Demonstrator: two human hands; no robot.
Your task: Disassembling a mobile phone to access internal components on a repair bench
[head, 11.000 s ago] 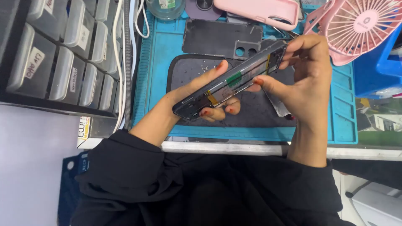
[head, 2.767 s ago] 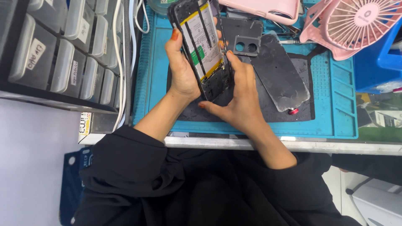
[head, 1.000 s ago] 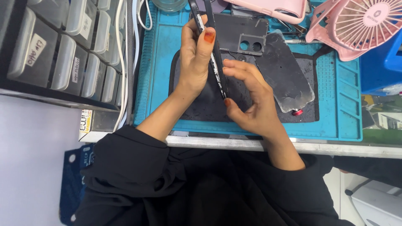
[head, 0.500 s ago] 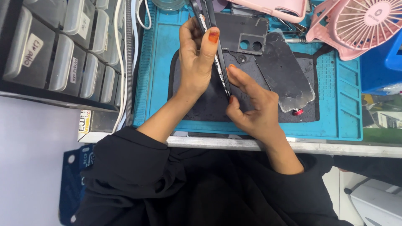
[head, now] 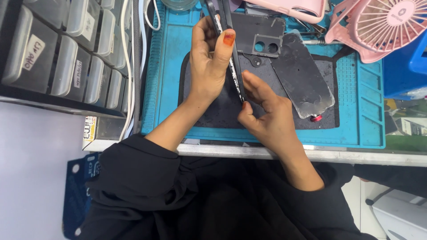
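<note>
Left hand: grip closed round the phone frame, held edge-on above the blue mat.
Right hand: fingertips pinching the frame's lower end.
Change: half a second on, right hand barely shifted.
Nearby: back cover, pink fan.

Left hand raised, fingers curled in a grip; right hand just beside it, fingertips pinching

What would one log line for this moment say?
left hand: holds phone edge-on | right hand: fingertips at phone's lower edge | under: blue mat | nearby: pink fan
</note>
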